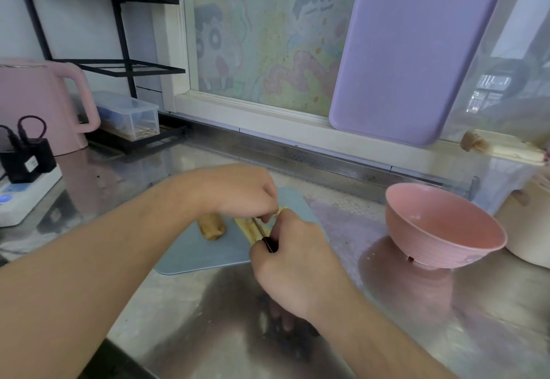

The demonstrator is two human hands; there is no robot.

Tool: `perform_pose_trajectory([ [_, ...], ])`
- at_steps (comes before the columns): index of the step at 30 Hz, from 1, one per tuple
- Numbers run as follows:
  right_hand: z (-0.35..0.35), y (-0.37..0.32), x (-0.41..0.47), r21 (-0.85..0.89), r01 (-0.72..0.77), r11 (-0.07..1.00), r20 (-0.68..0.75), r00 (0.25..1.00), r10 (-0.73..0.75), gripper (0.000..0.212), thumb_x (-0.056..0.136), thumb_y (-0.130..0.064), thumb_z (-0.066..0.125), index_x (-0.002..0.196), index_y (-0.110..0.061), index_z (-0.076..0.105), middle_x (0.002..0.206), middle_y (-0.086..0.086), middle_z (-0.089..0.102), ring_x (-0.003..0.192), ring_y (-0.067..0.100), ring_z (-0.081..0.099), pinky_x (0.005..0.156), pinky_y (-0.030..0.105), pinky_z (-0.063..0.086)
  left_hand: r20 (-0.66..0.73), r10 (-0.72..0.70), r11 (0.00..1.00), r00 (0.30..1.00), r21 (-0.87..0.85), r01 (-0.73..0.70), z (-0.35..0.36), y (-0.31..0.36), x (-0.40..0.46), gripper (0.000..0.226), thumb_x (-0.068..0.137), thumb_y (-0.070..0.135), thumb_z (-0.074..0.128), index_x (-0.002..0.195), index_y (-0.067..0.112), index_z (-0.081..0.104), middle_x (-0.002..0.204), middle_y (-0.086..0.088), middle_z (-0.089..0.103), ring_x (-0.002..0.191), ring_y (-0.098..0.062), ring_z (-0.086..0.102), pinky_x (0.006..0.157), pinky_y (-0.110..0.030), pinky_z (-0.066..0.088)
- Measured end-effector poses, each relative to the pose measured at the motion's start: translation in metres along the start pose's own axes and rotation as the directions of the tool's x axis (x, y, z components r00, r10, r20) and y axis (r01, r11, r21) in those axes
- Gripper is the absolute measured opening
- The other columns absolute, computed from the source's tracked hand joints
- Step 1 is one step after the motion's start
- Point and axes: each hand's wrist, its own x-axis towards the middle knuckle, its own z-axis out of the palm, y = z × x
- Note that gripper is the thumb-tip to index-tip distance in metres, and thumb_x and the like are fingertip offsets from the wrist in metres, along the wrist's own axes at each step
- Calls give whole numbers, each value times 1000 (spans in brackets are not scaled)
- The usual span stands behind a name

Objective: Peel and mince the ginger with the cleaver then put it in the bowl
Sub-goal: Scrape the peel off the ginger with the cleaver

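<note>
A small blue-grey cutting board (193, 255) lies on the steel counter. On it sits a brown chunk of ginger (212, 227). Just right of it a pale, peeled strip of ginger (247, 229) lies under my fingers. My left hand (235, 191) presses down on that strip with its fingertips. My right hand (293, 262) grips the cleaver (269, 244), of which only a dark bit of handle and a thin blade edge show beside the strip. The empty pink bowl (440, 227) stands to the right of the board.
A pink kettle (38, 104) and a power strip with black plugs (20, 170) stand at the left. A clear plastic box (128, 115) sits under a black rack. A purple board (416, 51) leans on the window. A cream pot (526, 229) is beside the bowl.
</note>
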Motion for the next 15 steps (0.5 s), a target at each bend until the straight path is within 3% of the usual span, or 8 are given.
perform_pose_trajectory([
  [3,2,2,1,-5,-7,1000,-6,1000,7,14,86,-39,51,91,-26,45,88,-4,60,72,21,65,56,32,45,107,47,998,993,36,-51,-10,-6,-1,13,88,44,77,90,32,78,88,14,75,89,-9,69,87,-36,57],
  [8,6,-1,-1,-8,-2,1000,11,1000,2,16,84,-41,51,88,-29,41,87,-5,60,63,25,66,52,32,48,238,-6,977,971,207,-44,-17,1,12,15,82,44,86,92,34,81,88,20,75,91,-3,68,85,-27,53],
  [12,5,-1,0,16,-11,1000,28,1000,10,15,83,-41,51,86,-32,39,84,-3,64,60,27,67,51,31,47,217,-12,959,976,277,-49,-10,3,31,21,81,41,89,97,29,83,88,20,74,84,-3,65,76,-24,52],
  [15,1,-2,-1,25,3,1000,7,1000,-3,14,87,-37,53,84,-31,40,81,-5,61,63,19,63,51,28,40,202,-5,953,979,299,-57,-5,4,40,20,82,38,89,97,26,84,77,21,68,74,0,60,64,-21,47],
])
